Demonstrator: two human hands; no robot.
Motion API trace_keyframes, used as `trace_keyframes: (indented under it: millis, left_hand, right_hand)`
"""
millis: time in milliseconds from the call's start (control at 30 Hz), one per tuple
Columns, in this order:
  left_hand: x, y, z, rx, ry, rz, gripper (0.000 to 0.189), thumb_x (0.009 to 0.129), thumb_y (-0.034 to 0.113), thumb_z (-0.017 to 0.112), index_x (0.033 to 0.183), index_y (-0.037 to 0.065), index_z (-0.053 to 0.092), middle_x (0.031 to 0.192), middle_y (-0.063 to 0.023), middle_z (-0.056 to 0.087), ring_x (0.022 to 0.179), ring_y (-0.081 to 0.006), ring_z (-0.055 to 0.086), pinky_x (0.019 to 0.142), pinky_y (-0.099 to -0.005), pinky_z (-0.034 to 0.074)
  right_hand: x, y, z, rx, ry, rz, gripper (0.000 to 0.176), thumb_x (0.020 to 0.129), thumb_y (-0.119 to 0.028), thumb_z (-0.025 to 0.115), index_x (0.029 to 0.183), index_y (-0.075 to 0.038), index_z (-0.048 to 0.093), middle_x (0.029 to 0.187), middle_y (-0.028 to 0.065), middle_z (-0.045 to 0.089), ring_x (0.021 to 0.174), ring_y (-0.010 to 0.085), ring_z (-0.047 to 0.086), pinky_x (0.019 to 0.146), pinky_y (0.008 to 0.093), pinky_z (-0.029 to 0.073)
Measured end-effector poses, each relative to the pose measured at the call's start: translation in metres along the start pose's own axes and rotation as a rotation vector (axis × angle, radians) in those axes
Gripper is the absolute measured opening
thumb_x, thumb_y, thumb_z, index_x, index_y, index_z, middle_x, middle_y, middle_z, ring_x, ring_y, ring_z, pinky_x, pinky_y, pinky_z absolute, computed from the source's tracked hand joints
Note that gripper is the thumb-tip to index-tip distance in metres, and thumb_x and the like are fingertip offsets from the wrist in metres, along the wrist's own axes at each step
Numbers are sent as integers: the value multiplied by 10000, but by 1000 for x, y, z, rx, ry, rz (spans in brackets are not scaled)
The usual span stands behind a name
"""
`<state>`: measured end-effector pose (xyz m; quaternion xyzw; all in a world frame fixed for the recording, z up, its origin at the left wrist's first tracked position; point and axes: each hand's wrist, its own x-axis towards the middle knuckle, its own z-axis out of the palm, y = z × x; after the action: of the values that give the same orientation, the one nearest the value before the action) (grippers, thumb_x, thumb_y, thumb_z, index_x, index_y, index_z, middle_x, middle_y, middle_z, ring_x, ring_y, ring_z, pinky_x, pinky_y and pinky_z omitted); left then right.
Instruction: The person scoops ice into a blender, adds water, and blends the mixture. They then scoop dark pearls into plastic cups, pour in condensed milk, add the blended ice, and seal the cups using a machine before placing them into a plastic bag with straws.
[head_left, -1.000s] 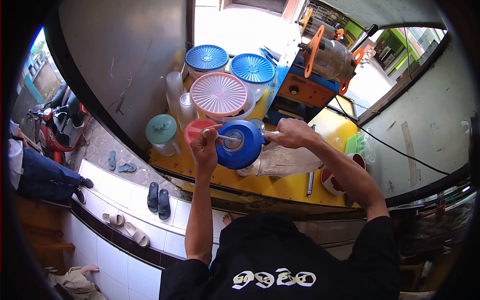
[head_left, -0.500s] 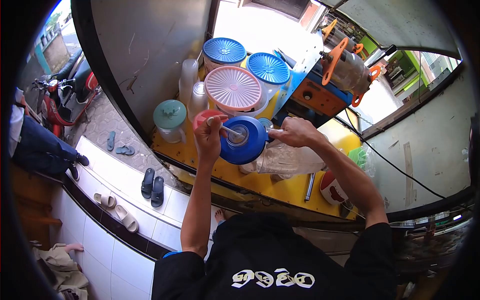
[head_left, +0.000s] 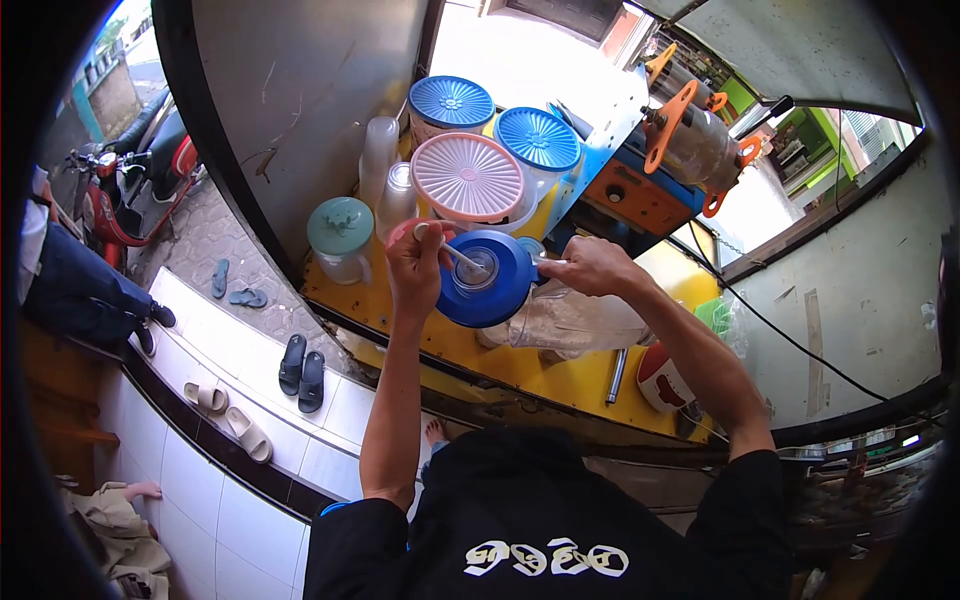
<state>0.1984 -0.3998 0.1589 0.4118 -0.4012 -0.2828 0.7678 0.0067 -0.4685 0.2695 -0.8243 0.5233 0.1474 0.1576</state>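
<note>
My left hand (head_left: 413, 268) is closed around a white stick-like handle (head_left: 458, 254). Its lower end reaches into the clear round opening in the middle of a blue lid (head_left: 512, 268). What lies inside the opening is too small to make out. At the lid's right side, my right hand (head_left: 598, 266) is closed on a pale handle of the lidded jug, most of whose body is hidden. Below my right hand is a clear, wrinkled plastic bag or container (head_left: 580, 322) on the yellow counter (head_left: 480, 362).
Tubs with a pink lid (head_left: 468, 176) and blue lids (head_left: 541, 139) stand behind, beside stacked plastic cups (head_left: 397, 195) and a green-lidded jar (head_left: 341, 228). An orange-and-blue sealing machine (head_left: 640, 188) is at the right. A metal tube (head_left: 617, 376) lies near a red-and-white bucket (head_left: 664, 384).
The white handle and my left hand have shifted only slightly, the handle leaning a little more upright over the opening. My right hand keeps the same grip.
</note>
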Motion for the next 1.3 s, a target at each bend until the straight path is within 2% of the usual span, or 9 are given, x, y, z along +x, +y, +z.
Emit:
trace_keyframes:
  millis: [267,367,433,600,733,800,833,967,1300]
  left_hand:
    - [3,52,28,57,-146,50,266,859,264,527,844,24,640,552,-5,539,479,-30,468,439,-154,316]
    - [10,84,56,84,-305,70,234,848,229,543,861,18,642,536,-2,541,468,-38,477,440,-172,350]
    - [15,98,75,94,-386,78,225,848,220,542,868,20,643,542,-8,551,479,-41,495,445,-174,361]
    - [14,118,106,134,-562,192,207,848,201,539,888,26,643,570,-28,582,524,-52,552,459,-176,388]
    - [9,87,106,36,-581,107,226,858,212,526,921,23,633,588,-33,589,535,-52,553,461,-166,380]
    - [5,56,102,-59,-548,-41,244,868,215,511,934,10,625,584,-27,575,520,-37,513,459,-163,362]
    - [-1,46,99,-48,-544,-98,248,872,209,506,925,-3,622,580,-9,552,516,-21,470,467,-162,351]
    - [-23,11,93,-103,-459,-194,239,874,205,505,909,-1,621,565,19,518,518,-16,450,488,-159,356]
    - [-35,-20,77,-121,-250,-186,265,864,236,523,873,-7,629,529,13,493,509,-29,434,459,-181,322]
  right_hand:
    - [-37,29,4,111,93,-47,502,801,-453,468,640,-9,639,454,80,494,440,167,504,467,332,380]
    - [-63,54,9,328,205,-73,490,798,-431,469,651,4,638,447,70,496,428,152,502,451,309,389]
    - [-73,74,17,674,255,-180,448,821,-355,472,602,10,612,389,22,432,343,85,412,376,252,343]
    - [-95,100,2,897,258,-217,374,826,-264,491,598,9,606,383,-10,400,318,61,368,341,222,299]
    - [-102,103,-20,567,207,-18,407,804,-322,513,602,13,624,393,11,426,335,82,379,373,260,310]
    - [-98,95,-22,302,156,119,451,780,-386,525,605,18,621,405,59,453,374,139,423,430,301,351]
    - [-89,101,-14,211,148,131,501,760,-452,518,625,19,621,472,128,513,449,225,495,491,342,388]
    - [-72,91,6,-37,60,156,560,751,-506,483,633,25,614,614,197,576,594,319,571,585,388,435]
    - [-46,75,8,-144,-55,172,571,761,-518,448,686,20,626,689,180,605,649,301,589,597,383,441]
